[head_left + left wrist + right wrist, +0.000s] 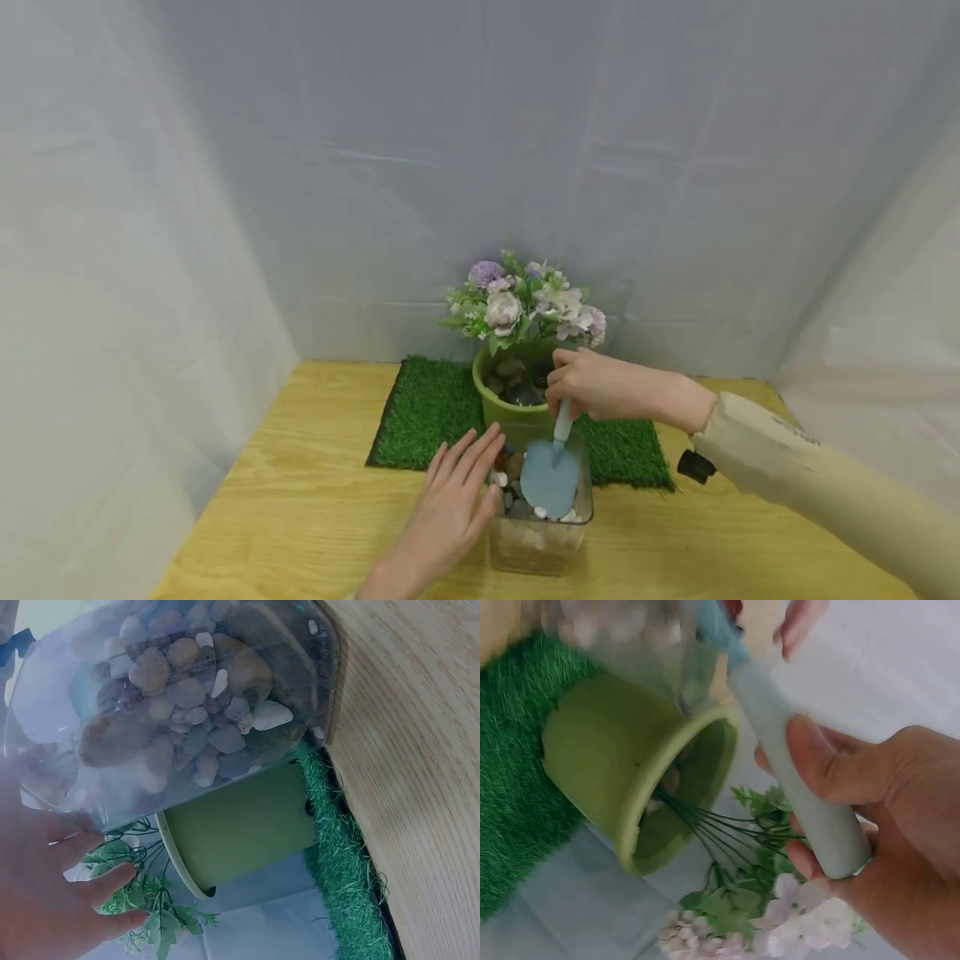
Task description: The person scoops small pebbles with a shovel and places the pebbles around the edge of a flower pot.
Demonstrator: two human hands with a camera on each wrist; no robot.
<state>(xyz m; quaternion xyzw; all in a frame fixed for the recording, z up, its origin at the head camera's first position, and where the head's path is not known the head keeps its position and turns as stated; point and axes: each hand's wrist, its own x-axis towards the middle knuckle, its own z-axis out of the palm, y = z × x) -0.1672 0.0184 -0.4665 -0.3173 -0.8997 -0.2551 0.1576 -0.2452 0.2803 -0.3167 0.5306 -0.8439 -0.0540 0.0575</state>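
My right hand (596, 385) grips the pale handle (799, 772) of a small blue trowel (551, 479). The trowel's blade points down into a clear plastic container (536, 550), against the pebbles (184, 694) inside it. Brown, grey and white stones are among them. With fingers straight, my left hand (453, 504) lies along the container's left side, fingertips at its rim. Just behind the container stands a green flowerpot (604, 754), holding stones and artificial flowers (517, 308) in purple and white.
Under the flowerpot lies a mat of artificial grass (435, 417) on the wooden table (300, 500). White sheeting (375, 208) hangs behind and at both sides. A black device (696, 467) is strapped at my right wrist.
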